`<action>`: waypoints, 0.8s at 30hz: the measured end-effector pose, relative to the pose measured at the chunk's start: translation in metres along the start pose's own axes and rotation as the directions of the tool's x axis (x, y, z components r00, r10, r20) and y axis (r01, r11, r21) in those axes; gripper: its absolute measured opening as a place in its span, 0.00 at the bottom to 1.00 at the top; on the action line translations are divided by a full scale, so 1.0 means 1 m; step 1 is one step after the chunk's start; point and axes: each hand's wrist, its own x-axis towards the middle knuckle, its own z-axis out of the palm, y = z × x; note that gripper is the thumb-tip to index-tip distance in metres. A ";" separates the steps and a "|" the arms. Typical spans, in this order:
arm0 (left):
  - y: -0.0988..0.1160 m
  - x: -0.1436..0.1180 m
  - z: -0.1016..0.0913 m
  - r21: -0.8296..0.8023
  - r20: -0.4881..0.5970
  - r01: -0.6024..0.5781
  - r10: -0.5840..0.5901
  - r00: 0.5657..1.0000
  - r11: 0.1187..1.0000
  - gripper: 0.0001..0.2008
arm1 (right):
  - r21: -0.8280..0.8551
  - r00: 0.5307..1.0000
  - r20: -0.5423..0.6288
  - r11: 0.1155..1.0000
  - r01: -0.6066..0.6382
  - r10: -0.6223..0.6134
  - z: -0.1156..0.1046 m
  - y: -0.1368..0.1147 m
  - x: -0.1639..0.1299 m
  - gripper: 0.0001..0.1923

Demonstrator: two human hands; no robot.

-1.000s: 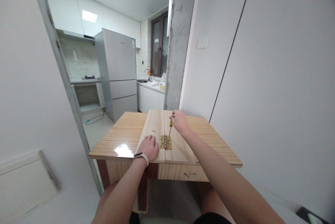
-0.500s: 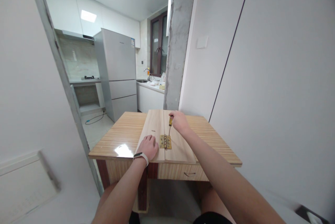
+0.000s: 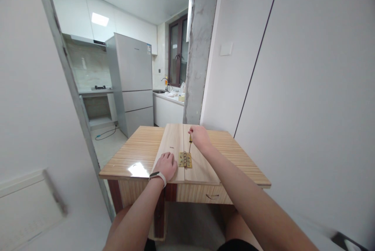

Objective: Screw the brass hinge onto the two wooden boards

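Squarely across the seam between two pale wooden boards lies a brass-coloured hinge point(image 3: 185, 160), spread flat, one leaf on the left board point(image 3: 173, 137) and the other on the right board point(image 3: 202, 173). Its barrel runs along the seam as a row of rounded, shiny knuckles, a little darker than the yellow leaves. Both leaves are dotted with small marks, too small to tell as screw heads or bare holes. The boards are smooth, light and faintly grained, set side by side with a thin dark line between them, and they rest on a striped, glossy desk point(image 3: 242, 158). A small dark sliver shows on the left board above the hinge; what it is cannot be made out. The right hand point(image 3: 200, 138) has its fingers closed around the yellow handle of a screwdriver point(image 3: 190, 140), most of the grip hidden; the thin shaft slants down to the far end of the right leaf, though whether its tip touches cannot be told. The left hand point(image 3: 168, 165) lies palm down on the left board just beside the hinge, fingers extended and close together, a pale-strapped wristband point(image 3: 158, 175) behind it.
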 end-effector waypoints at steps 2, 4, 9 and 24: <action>-0.001 0.000 0.001 0.002 -0.001 -0.004 0.004 1.000 1.000 0.18 | 0.021 1.000 -0.004 1.000 0.002 -0.002 0.003 0.002 0.001 0.08; -0.001 0.000 0.001 0.004 -0.002 -0.002 0.002 1.000 1.000 0.18 | 0.052 1.000 -0.011 0.999 -0.002 0.003 0.006 0.005 0.003 0.06; -0.001 0.001 0.001 -0.015 0.000 -0.007 0.007 1.000 1.000 0.18 | 0.073 0.999 -0.021 0.997 -0.024 0.026 0.013 0.009 0.008 0.06; -0.001 0.000 0.001 -0.020 -0.005 -0.006 0.005 1.000 1.000 0.19 | -0.010 0.994 -0.032 0.994 0.106 -0.106 0.000 0.002 -0.003 0.13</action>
